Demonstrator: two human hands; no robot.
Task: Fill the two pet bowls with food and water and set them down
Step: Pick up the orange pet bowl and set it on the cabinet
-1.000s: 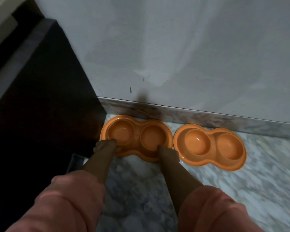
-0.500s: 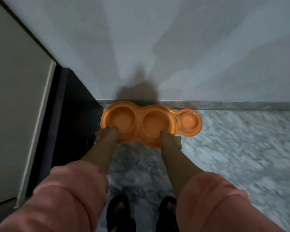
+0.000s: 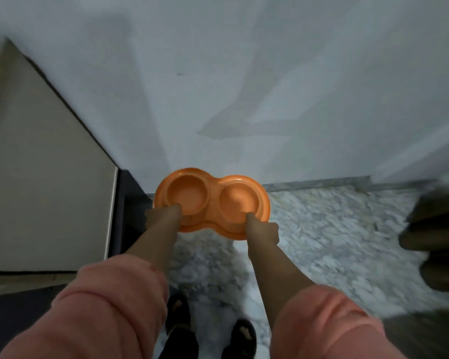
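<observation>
Both hands, L (image 3: 163, 216) & R (image 3: 262, 230), apart, gripping near rim of orange double pet bowl (image 3: 211, 200) held up over marble floor (image 3: 322, 229) by wall; both wells look empty, so filling w/ food, water & set-down all still left.

a home, by the look of it, likely a hallway or room corner: a white-and-grey marble floor (image 3: 309, 229) meets a plain pale wall (image 3: 244, 86) along a matching stone skirting (image 3: 322, 183). on the left stands a dark cabinet with a beige panel (image 3: 44, 177). an orange double pet bowl (image 3: 213, 195) and feet in dark sandals (image 3: 180, 330) add to the domestic feel.
</observation>
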